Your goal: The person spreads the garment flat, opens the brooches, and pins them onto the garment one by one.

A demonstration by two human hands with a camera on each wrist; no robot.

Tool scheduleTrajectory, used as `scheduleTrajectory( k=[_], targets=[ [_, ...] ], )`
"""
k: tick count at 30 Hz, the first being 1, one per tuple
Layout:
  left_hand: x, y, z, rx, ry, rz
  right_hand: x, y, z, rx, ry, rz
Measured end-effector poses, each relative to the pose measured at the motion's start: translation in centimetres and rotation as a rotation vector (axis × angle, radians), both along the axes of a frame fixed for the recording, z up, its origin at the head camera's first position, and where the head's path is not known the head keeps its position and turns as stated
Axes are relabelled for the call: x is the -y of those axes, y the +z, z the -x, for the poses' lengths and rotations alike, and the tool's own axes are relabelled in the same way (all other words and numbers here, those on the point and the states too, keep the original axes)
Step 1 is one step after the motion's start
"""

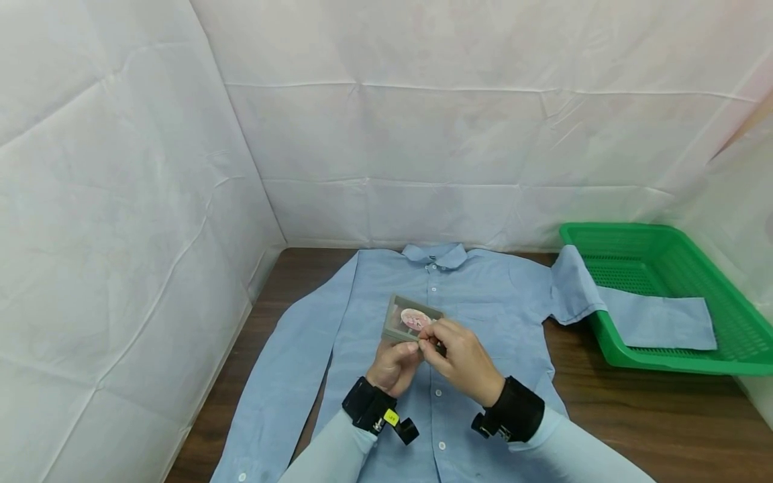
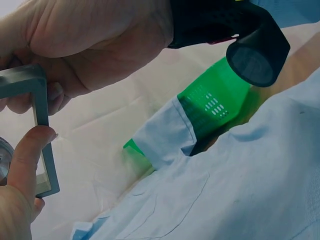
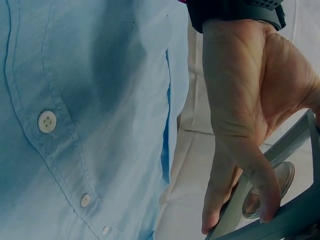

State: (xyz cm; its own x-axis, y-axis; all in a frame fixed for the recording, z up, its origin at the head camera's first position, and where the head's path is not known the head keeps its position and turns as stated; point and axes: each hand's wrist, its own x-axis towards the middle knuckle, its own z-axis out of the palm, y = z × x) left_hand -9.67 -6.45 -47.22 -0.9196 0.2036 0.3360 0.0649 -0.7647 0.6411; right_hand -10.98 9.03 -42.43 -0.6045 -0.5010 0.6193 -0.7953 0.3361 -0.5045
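Note:
A light-blue long-sleeved button-up shirt [image 1: 492, 302] is spread flat, collar to the back, buttons up the front. Over its chest, my left hand [image 1: 395, 367] grips a small see-through box with a grey frame [image 1: 394, 330] and a pink oval label [image 1: 415, 319]. My right hand [image 1: 461, 355] pinches the box's near right edge between thumb and fingers. In the left wrist view, right-hand fingers [image 2: 27, 155] lap over the grey frame [image 2: 42, 107]. A round, shiny disc [image 3: 287, 177] shows within the frame in the right wrist view. White buttons [image 3: 47, 121] run down the shirt front.
A green plastic basket [image 1: 733, 288] stands at the right, with one shirt sleeve [image 1: 661, 318] lying over its rim and into it. Beneath is a dark wooden table [image 1: 616, 409]. White sheeting [image 1: 447, 147] walls off the back and both sides.

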Motion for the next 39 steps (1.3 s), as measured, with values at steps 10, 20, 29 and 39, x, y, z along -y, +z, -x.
scheduleTrajectory(
  k=[10, 20, 29, 39],
  targets=[
    [0.3, 0.4, 0.3, -0.044, -0.039, 0.0, -0.5, 0.8, 0.0, -0.041, 0.021, -0.02],
    [0.7, 0.8, 0.2, -0.075, -0.139, -0.004, -0.8, 1.2, -0.3, -0.028, 0.031, -0.03],
    [0.5, 0.9, -0.1, -0.085, -0.227, -0.006, -1.4, 1.4, -0.6, 0.014, 0.004, -0.072],
    [0.4, 0.6, -0.9, 0.011, -0.244, -0.047, -1.9, 1.8, -0.8, -0.002, -0.002, -0.096]
  ],
)
